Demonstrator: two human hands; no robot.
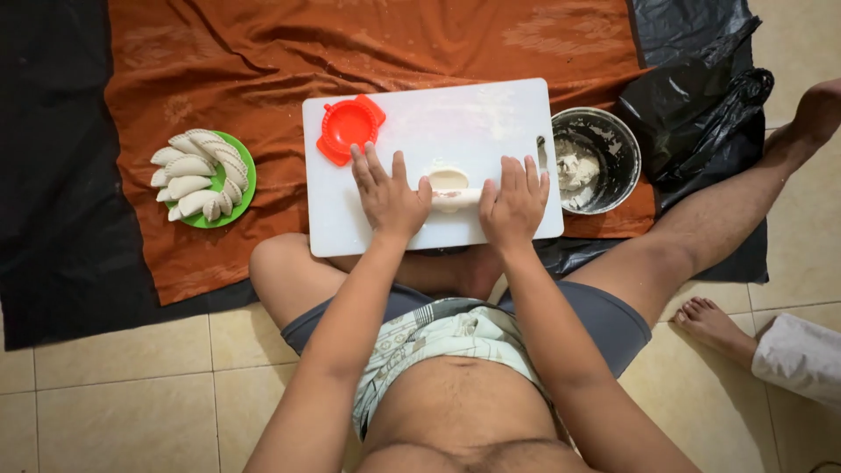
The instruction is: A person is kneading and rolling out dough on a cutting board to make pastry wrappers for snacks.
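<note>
Head view, looking straight down at a person seated on a tiled floor with legs spread around a white cutting board [491, 114].

Both hands lie palm-down on a pale rolling pin [455, 200]. Left hand [385, 197] covers the pin's left end, right hand [515, 203] covers its right end. Only the short middle stretch of the pin shows between them. Fingers of both hands are extended and slightly spread, flat over the pin rather than curled around it; no clamping grip visible.

The pin's long axis runs left to right across the board, roughly parallel to the board's near edge. A small disc of dough [448, 180] sits on the board just beyond the pin, on the far side from the body, touching or partly under it; I cannot tell which. It lies centred between the two hands, level with the fingertips, equally near either hand.

Around this: a red-orange hinged dumpling mould [349, 129] rests on the board's far left corner, just beyond the left fingertips, apart from them. A metal bowl [613, 140] streaked with flour or dough remains stands off the board's right edge, nearer the right hand. A green plate [245, 166] of shaped crescent dumplings [194, 168] sits well to the left on an orange-brown cloth [263, 52]. Black plastic sheeting [701, 105] lies crumpled at far right.
</note>
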